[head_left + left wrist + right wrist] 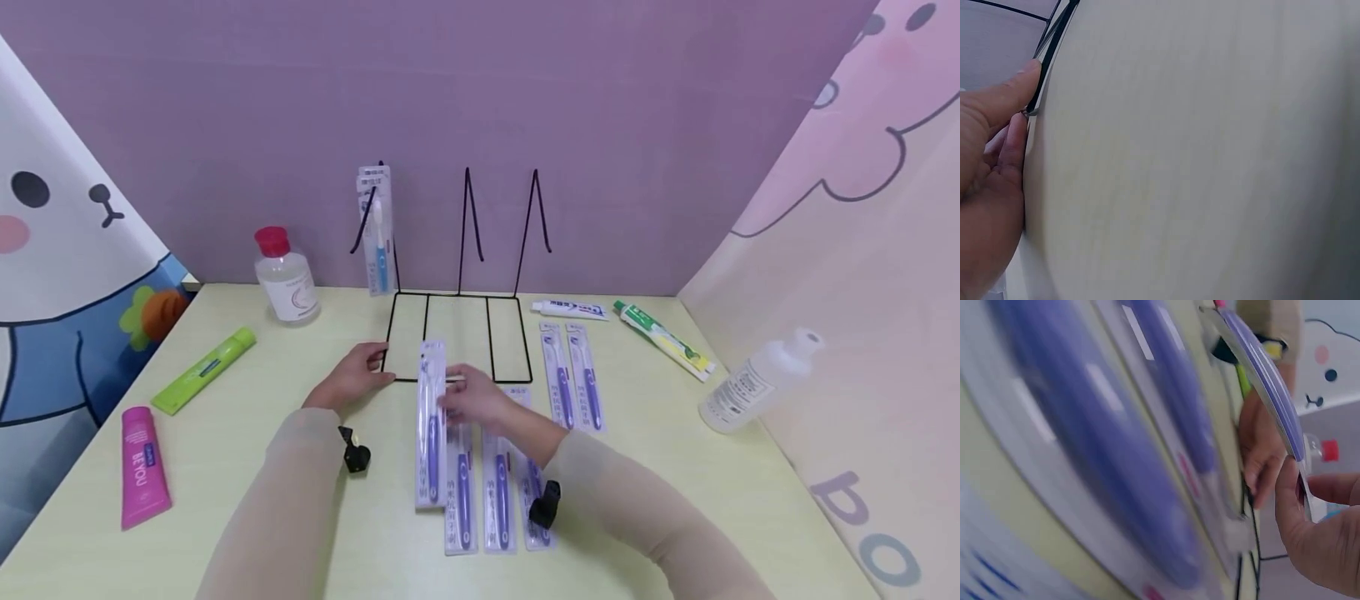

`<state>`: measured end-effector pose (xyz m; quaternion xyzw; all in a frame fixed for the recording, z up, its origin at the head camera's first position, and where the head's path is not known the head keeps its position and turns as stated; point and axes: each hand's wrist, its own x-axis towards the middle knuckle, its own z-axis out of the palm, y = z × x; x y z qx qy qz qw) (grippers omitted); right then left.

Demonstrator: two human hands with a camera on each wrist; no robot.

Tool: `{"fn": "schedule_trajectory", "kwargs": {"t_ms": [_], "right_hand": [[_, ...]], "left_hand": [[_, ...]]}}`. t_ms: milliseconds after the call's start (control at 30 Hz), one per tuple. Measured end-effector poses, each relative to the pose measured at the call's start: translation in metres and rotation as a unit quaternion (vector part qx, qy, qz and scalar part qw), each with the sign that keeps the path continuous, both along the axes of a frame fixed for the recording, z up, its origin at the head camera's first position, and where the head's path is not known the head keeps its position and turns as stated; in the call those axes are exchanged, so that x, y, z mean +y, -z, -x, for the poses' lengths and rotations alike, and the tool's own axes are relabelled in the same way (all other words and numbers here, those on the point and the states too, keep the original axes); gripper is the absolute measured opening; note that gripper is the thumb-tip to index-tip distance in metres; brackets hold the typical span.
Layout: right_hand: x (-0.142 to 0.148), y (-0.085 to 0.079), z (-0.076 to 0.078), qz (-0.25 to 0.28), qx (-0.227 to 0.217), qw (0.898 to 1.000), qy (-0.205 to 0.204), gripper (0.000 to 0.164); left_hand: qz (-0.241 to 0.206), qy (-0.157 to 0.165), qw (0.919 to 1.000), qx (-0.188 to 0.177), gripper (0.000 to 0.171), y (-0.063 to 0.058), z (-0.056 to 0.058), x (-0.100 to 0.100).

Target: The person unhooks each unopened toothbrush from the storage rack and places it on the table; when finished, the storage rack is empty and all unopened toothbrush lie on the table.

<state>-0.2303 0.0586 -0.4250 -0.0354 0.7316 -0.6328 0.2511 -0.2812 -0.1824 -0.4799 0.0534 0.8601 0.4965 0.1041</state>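
Pinched in my right hand is a packaged purple toothbrush, held by the edge of its blister pack and raised over the front of a black wire rack. The right wrist view shows the thumb on one face of this pack and fingers on the other. My left hand grips the rack's front left corner, its thumb lying along the wire. Several more packaged purple toothbrushes lie below my right hand, partly covered by it. Blue packaged toothbrushes hang on the rack's left hook.
Two more purple toothbrush packs lie right of the rack, near a white-and-blue tube and a green-yellow tube. A white bottle stands far right. At left are a red-capped bottle, a green tube and a pink tube.
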Motion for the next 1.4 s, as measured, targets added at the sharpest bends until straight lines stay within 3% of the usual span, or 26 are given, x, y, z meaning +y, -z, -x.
{"fn": "schedule_trajectory", "kwargs": {"t_ms": [133,367,567,767,833,933,1133,1267,1400], "right_hand": [[-0.006,0.013,-0.018,-0.038,-0.012,0.999,-0.021,0.059],[-0.011,0.018,-0.027,-0.101,-0.015,0.993,-0.062,0.065],[-0.013,0.013,-0.029,-0.169,0.007,0.980,-0.102,0.064],[0.003,-0.005,-0.027,-0.176,-0.004,0.976,-0.126,0.051],[0.014,-0.011,-0.021,-0.183,0.007,0.974,-0.130,0.046],[0.035,-0.017,-0.005,-0.219,0.069,0.966,-0.121,0.043],[0.089,0.002,0.044,-0.299,0.202,0.932,-0.033,0.052],[0.114,0.019,0.067,-0.355,0.219,0.909,-0.014,0.068],[0.123,0.025,0.078,-0.386,0.210,0.898,-0.032,0.082]], "left_hand": [[-0.015,0.003,0.9999,-0.001,0.066,0.000,-0.001,0.000],[-0.009,0.000,0.9999,-0.006,0.067,-0.002,-0.002,0.000],[-0.001,-0.008,1.0000,-0.005,0.067,-0.002,-0.001,0.001],[-0.004,-0.009,0.9999,-0.011,0.067,-0.002,-0.001,0.001],[-0.006,-0.009,0.9999,-0.011,0.066,-0.002,-0.002,0.001],[-0.006,-0.005,0.9999,-0.007,0.066,-0.003,-0.002,0.001],[0.013,-0.008,0.9999,-0.007,0.066,-0.004,-0.003,0.001],[0.015,-0.004,0.9999,-0.004,0.066,-0.003,-0.002,0.001],[0.010,-0.006,0.9999,-0.006,0.066,-0.001,0.000,0.001]]}}
